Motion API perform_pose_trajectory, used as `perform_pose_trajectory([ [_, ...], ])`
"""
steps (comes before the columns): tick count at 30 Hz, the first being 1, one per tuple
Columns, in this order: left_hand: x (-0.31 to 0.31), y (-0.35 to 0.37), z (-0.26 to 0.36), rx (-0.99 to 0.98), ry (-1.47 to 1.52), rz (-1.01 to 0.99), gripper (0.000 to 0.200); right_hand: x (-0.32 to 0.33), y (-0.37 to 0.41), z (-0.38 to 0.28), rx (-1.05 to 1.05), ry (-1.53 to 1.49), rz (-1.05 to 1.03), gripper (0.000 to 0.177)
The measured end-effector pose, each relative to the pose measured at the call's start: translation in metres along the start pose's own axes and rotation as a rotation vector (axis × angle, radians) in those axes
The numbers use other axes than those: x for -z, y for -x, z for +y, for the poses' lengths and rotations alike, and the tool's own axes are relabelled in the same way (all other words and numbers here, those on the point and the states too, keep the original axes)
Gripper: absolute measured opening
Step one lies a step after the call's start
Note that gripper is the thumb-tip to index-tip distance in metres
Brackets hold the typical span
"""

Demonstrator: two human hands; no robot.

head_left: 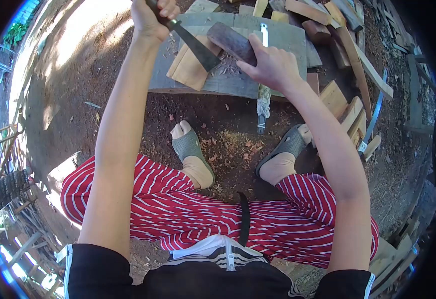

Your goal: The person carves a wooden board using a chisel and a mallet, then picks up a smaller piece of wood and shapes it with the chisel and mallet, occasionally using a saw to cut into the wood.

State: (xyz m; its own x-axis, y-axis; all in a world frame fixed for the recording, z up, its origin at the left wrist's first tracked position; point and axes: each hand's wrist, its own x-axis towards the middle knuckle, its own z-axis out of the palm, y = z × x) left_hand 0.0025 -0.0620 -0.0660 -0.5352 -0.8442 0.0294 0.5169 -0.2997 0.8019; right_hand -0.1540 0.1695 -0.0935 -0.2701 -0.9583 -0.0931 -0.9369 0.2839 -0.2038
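Blade point(198, 52) of a dark hand tool extends from the L hand point(153, 16), which is closed around the handle point(159, 9) w/ its fingers curled; the top of this hand is cut by the frame edge. The blade becomes wider toward its end and points down and to the right, over a pale board point(185, 67) on the grey work surface point(290, 50). From this angle I cannot say for sure if the blade touches the board or is only just above it.

R hand point(275, 67) pinches one end of a dark wooden block point(230, 42) btwn thumb and fingers. The block is slanted, w/ its free end near the blade, over the work surface.

A long narrow tool point(264, 32) passes below the R hand; its lower part has a pale wrapping point(263, 102) and goes beyond the near edge of the surface. Shavings point(225, 66) lie next to the board. On the right side there is a pile of wood pcs. point(315, 32), incl. several long ones. Below, two feet in grey sandals point(190, 147) stand apart on dark ground, w/ wood chips point(233, 149) btwn them.
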Motion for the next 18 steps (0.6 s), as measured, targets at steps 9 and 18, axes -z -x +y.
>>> perform_pose_trajectory([
  [9, -0.053, 0.035, 0.017, -0.236, -0.261, 0.073, 0.033, -0.001, -0.001, 0.007, 0.002, -0.111, -0.022, 0.073],
  [18, -0.064, 0.044, 0.002, -0.367, -0.363, 0.075, 0.035, -0.01, -0.001, 0.008, -0.009, -0.176, 0.018, 0.074],
])
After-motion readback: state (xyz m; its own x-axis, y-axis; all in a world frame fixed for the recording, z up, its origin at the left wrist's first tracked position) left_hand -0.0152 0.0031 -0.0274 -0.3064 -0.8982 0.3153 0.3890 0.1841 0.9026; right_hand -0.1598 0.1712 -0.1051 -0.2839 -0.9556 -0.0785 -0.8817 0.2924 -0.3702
